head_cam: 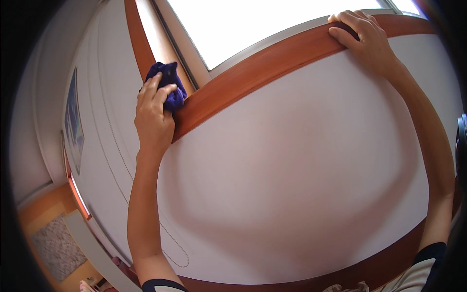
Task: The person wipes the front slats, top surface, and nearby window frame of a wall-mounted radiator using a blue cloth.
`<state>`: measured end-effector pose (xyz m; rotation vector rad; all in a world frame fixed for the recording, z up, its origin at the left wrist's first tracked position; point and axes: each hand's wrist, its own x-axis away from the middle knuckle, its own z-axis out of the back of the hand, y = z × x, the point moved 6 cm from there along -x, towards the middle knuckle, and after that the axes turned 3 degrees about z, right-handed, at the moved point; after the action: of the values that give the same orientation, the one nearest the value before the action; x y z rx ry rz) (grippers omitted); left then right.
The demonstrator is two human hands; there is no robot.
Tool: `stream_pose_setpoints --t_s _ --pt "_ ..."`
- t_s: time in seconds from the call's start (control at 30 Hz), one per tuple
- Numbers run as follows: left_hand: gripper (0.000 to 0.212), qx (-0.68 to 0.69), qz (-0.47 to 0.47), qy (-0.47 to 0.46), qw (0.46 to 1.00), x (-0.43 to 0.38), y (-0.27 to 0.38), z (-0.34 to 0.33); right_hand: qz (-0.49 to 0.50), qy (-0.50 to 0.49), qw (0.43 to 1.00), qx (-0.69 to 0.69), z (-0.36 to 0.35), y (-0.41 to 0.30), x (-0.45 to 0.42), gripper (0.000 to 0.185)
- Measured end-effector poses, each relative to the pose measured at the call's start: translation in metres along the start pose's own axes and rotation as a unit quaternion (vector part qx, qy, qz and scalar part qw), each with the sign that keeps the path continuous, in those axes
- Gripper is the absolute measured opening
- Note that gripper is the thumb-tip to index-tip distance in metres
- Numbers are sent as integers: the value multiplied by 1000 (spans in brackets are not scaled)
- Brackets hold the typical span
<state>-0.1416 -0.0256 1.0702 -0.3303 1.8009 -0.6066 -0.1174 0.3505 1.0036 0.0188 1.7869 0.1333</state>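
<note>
A dark blue-purple cloth [177, 98] is bunched under the fingers of my left hand [155, 102], pressed against the wooden window frame [140, 47] near its lower left corner. Farther right, the fingers of my right hand [365, 40] lie over the reddish-brown wooden sill [262, 69], with the thumb on its near face. No object shows in that hand. Beyond the sill is a bright window pane [255, 25] in a light metal frame [197, 51].
Below the sill is a white wall [292, 164], with a dark reddish-brown band [365, 266] along its bottom. A beaded blind chain [109, 124] hangs at the left, by a wall picture [74, 124]. A textured rug [60, 246] shows at the lower left.
</note>
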Motion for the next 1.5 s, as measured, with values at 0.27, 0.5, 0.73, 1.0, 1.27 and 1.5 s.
stream_pose_setpoints --t_s 0.27,0.5,0.73,1.0,1.27,1.5 --pt "20 -269 46 -155 949 -145 -49 -45 42 41 998 -25 0 -4 -3 27" --pt "23 -298 -75 -356 883 -87 13 -60 -17 -10 996 -90 22 -17 3 23" --pt "33 -233 2 -398 887 -102 -5 -54 60 52 996 -50 7 -9 -1 24" --pt "34 -113 8 -382 917 -57 25 -34 76 62 995 -22 4 6 1 24" --pt "37 87 247 -351 899 -71 37 -30 80 71 992 -70 4 0 -2 28" --pt "40 274 271 -87 919 -92 79 -70 88 91 990 -62 -2 3 0 28"
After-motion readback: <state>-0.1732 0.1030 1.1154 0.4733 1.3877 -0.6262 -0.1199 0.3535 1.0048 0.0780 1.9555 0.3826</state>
